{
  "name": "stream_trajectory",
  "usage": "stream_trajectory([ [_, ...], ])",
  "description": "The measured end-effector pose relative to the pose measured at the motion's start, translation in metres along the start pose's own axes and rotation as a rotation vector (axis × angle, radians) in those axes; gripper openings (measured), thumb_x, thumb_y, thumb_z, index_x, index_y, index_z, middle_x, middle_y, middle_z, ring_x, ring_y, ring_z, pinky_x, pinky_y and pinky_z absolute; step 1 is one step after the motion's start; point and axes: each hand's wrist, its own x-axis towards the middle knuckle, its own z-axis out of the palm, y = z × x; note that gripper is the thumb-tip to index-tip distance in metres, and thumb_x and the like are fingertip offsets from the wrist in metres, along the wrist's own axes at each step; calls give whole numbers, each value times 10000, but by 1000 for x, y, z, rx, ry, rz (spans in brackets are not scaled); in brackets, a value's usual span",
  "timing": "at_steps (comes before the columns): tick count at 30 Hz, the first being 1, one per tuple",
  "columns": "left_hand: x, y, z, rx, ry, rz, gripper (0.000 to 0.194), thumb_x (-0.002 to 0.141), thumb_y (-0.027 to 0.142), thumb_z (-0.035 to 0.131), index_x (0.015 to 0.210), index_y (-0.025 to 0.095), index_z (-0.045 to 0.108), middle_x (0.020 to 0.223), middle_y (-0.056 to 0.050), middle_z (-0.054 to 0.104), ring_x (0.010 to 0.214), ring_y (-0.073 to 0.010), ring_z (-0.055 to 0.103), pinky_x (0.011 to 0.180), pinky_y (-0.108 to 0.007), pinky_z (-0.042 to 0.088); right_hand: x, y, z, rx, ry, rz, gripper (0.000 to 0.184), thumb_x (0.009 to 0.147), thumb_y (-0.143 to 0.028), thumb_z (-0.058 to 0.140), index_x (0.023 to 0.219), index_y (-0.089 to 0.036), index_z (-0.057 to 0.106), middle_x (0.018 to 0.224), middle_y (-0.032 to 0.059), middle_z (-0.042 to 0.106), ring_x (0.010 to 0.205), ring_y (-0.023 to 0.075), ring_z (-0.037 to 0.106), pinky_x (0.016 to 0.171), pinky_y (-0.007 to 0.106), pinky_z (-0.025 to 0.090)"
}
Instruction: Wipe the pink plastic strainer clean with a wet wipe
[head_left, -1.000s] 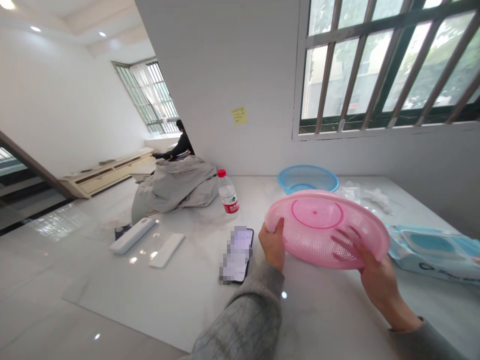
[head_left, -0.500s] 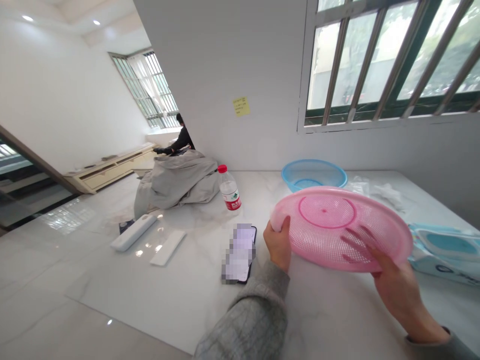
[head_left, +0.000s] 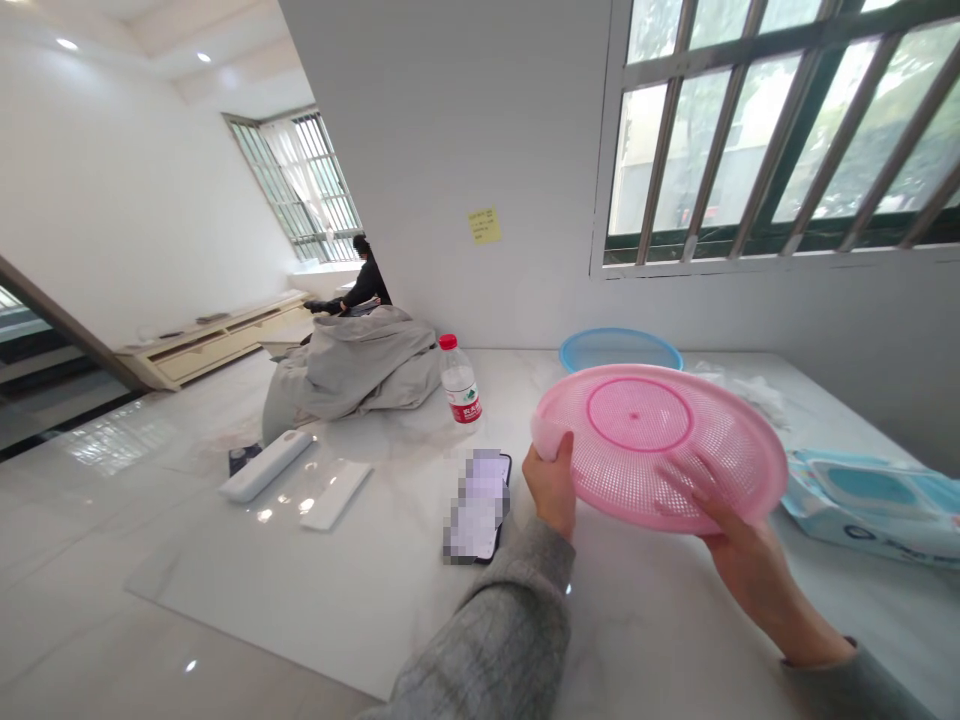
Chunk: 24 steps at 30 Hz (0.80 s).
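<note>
A pink mesh basket is held up above the white table, tilted so that its round, ringed base shows. At its left edge my left hand grips the rim, thumb on the near side. Something pale shows beside that thumb, too unclear to name. My right hand holds the lower right edge; its fingers show dimly through the mesh, spread behind it, with the thumb in front. Behind the pink basket is a blue basket, partly hidden by it. A phone lies left of my left hand.
A bottle with a red cap stands beside a grey cloth heap. A blue wipes pack lies at right, clear plastic behind it. White flat pieces lie left. Another person is in the background.
The pink basket and my right hand have shifted left, and the basket covers more of the blue one. My left hand keeps its grip. The view has moved slightly.
</note>
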Motion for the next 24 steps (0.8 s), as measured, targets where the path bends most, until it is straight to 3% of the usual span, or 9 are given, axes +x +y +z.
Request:
stream_trajectory([
  [4,2,0,-1,20,-16,36,396,737,440,864,934,102,798,832,-79,774,759,-197,682,702,-305,546,2,-5,-3,-37,49,7,574,885,-458,814,1425,-307,693,1376,89,765,1406,390,622,895,463,701],
  [9,4,-6,-2,28,-31,40,421,758,461,853,965,99,796,842,-87,775,763,-201,683,700,-308,546,-1,-7,-3,43,36,20,514,898,-455,793,1389,-324,715,1480,92,701,1354,410,663,777,441,716],
  [18,-6,-11,3,2,-65,3,452,733,472,866,980,98,803,916,-128,799,805,-227,721,723,-329,573,-11,-5,0,153,-11,38,509,926,-393,761,1426,-382,669,1591,44,612,1414,386,616,1003,559,642],
  [21,-5,-9,3,5,-56,-6,459,721,465,875,980,93,803,915,-131,797,790,-222,713,712,-328,568,-11,-6,-1,111,-38,46,485,921,-399,780,1396,-374,690,1530,52,667,1423,389,607,1058,593,608],
  [24,-3,-7,1,15,-53,-1,454,716,470,881,959,96,798,873,-112,783,759,-209,689,690,-320,553,-7,-9,-6,57,19,-25,509,867,-390,833,1361,-351,717,1397,60,754,1415,399,613,1047,591,622],
])
